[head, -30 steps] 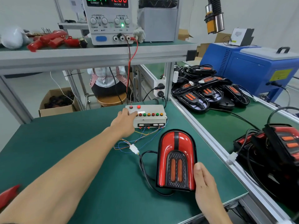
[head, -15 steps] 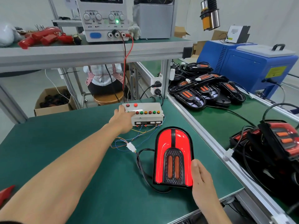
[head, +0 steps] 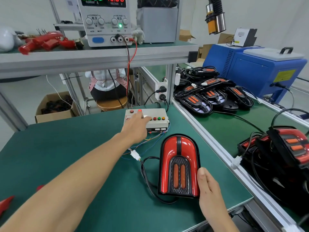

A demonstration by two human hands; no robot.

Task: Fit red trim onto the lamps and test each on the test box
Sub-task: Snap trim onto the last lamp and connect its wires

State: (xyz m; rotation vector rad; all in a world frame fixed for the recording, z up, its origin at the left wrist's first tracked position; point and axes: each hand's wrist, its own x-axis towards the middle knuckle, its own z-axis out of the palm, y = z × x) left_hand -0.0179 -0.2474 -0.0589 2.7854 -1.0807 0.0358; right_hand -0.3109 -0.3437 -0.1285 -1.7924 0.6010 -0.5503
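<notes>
The lamp [head: 179, 165], already wearing its red trim, lies face up on the green surface [head: 83, 148] just in front of the test box [head: 147, 118], its black cable looping off its left side to a white connector [head: 136, 155] that joins the box's thin coloured wires. That placement looks deliberate: face up, so any lighting can be read at a glance, and close enough to the box for the short lead to reach. The right hand [head: 209, 191] lies along the lamp's right edge at the end farthest from the box, thumb against the rim, the other fingers hidden from view, apparently steadying it so the cable cannot drag it round; whether that grip is closed round the edge cannot be told. The left hand [head: 136, 127] reaches over the box's top, fingers extended towards its row of coloured buttons, holding nothing and seemingly pressing or about to press one. Beyond the box to its right, untrimmed black lamps [head: 212, 92] lie heaped.
</notes>
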